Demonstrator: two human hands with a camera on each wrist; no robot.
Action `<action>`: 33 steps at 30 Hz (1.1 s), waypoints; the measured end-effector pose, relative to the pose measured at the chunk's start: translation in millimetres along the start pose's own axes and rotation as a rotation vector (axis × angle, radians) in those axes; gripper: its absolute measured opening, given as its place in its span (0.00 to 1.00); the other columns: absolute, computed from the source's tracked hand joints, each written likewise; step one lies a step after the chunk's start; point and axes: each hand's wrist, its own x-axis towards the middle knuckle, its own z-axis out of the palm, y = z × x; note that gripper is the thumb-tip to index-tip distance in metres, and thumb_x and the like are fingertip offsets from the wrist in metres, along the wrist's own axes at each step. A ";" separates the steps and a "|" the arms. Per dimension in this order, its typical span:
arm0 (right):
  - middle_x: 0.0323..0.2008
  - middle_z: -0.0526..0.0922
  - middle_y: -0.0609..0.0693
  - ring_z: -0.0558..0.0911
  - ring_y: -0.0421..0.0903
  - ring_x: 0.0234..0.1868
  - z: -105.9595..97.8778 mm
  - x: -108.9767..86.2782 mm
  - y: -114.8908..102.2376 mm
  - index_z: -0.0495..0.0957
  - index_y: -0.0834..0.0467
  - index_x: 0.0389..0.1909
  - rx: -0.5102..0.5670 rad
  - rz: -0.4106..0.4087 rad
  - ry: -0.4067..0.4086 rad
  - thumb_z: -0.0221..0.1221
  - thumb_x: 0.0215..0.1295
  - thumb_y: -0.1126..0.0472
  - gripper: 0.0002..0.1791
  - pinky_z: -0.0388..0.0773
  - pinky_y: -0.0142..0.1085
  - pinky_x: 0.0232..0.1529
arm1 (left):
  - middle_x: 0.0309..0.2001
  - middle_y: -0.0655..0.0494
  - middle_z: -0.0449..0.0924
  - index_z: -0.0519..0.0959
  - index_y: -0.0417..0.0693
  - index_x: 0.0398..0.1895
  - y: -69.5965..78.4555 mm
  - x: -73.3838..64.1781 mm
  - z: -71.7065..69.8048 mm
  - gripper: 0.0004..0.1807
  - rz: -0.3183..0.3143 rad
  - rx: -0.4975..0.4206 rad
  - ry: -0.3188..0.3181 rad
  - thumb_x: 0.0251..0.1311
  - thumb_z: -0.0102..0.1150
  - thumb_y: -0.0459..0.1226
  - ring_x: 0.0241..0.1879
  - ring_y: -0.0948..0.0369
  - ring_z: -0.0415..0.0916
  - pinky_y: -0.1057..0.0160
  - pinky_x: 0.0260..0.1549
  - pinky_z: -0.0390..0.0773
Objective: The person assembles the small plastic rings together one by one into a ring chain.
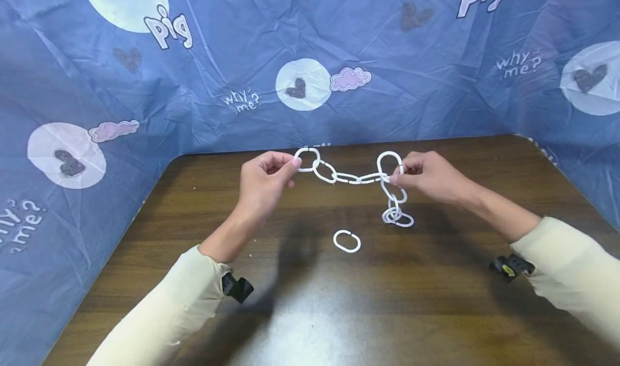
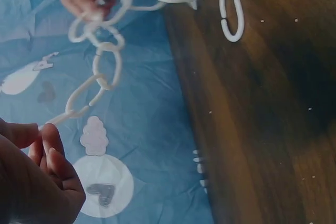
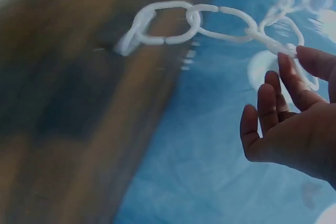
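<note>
A chain of white plastic links (image 1: 324,170) is stretched between the two hands above the wooden table. My left hand (image 1: 261,185) pinches the end link between thumb and fingertips. At the other side my right hand (image 1: 431,176) pinches a link farther along the chain, its other fingers loosely bent in the right wrist view. Below the right hand more links (image 1: 397,196) dangle and bunch up near the tabletop. One loose oval link (image 1: 347,241) with a small gap in its side lies on the table, apart from the chain.
The dark wooden table (image 1: 300,323) ends at a blue printed cloth (image 1: 232,48), which hangs behind it and along both sides. Tiny pale specks are scattered on the tabletop. Black straps with small devices (image 1: 237,287) are at both cuffs.
</note>
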 end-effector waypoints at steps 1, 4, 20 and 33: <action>0.27 0.77 0.48 0.71 0.42 0.31 4.7 0.0 5.0 0.82 0.59 0.26 -0.026 0.002 -0.014 0.64 0.60 0.60 0.08 0.66 0.33 0.33 | 0.29 0.51 0.81 0.83 0.39 0.35 -1.3 -0.3 0.1 0.10 -0.010 0.006 -0.002 0.59 0.66 0.38 0.21 0.64 0.76 0.70 0.24 0.73; 0.26 0.76 0.48 0.70 0.44 0.31 17.6 0.8 19.7 0.81 0.58 0.23 -0.093 0.012 -0.051 0.65 0.60 0.61 0.08 0.65 0.35 0.32 | 0.29 0.50 0.81 0.83 0.39 0.35 -3.3 -0.3 1.1 0.09 -0.020 0.004 -0.001 0.58 0.66 0.38 0.21 0.64 0.76 0.69 0.23 0.74; 0.28 0.77 0.46 0.72 0.48 0.36 60.8 -0.9 32.5 0.84 0.54 0.28 -0.362 -0.076 -0.038 0.66 0.57 0.60 0.03 0.63 0.47 0.40 | 0.29 0.52 0.82 0.83 0.41 0.34 -3.4 -1.8 9.4 0.07 -0.043 0.016 -0.023 0.59 0.66 0.37 0.20 0.64 0.76 0.71 0.20 0.69; 0.43 0.78 0.45 0.70 0.42 0.44 88.4 -10.8 4.5 0.79 0.52 0.53 -0.420 -0.493 -0.260 0.73 0.46 0.60 0.29 0.62 0.40 0.40 | 0.30 0.50 0.83 0.83 0.41 0.35 0.4 -2.0 10.3 0.07 -0.029 0.002 -0.017 0.59 0.66 0.37 0.21 0.64 0.77 0.70 0.21 0.72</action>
